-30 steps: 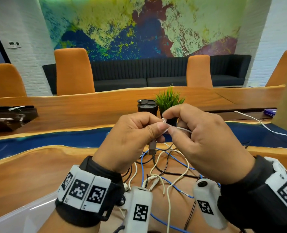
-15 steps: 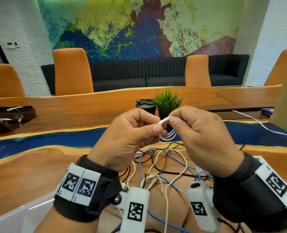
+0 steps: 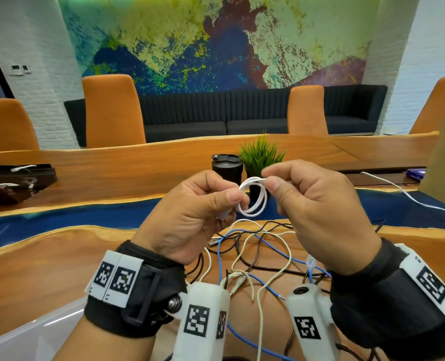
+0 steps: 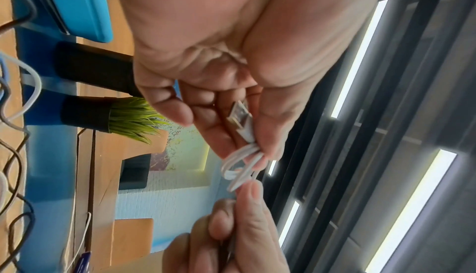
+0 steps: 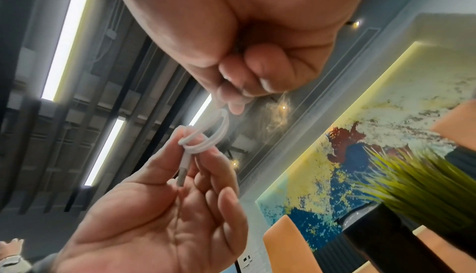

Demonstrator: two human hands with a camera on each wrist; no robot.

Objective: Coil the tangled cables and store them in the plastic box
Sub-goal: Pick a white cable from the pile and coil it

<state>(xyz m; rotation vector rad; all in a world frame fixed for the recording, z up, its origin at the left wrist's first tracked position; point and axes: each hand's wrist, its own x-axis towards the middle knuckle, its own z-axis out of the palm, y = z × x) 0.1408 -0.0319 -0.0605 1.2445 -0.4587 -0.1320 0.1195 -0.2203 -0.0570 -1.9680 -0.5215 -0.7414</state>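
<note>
Both hands hold a small white cable coil point(image 3: 254, 198) in the air above the table. My left hand point(image 3: 238, 204) pinches the loops together with the USB plug point(image 4: 238, 114), which lies against its fingers. My right hand point(image 3: 268, 178) pinches the top of the coil between thumb and forefinger. In the right wrist view the coil point(image 5: 206, 135) hangs between the right hand point(image 5: 229, 102) above and the left hand point(image 5: 198, 155) below. A tangle of blue, black and cream cables point(image 3: 255, 251) lies on the wooden table under the hands. A corner of the clear plastic box point(image 3: 20, 340) shows at the bottom left.
A black tumbler point(image 3: 226, 169) and a potted grass plant point(image 3: 261, 157) stand just beyond the hands. A long white cable point(image 3: 411, 196) runs across the table's right side. A dark tray point(image 3: 15, 183) sits at the far left. Orange chairs line the far edge.
The white cable has gone from a pinched strand to a small coil of loops. The hands have drawn a little apart, and the right hand now pinches the coil's top.
</note>
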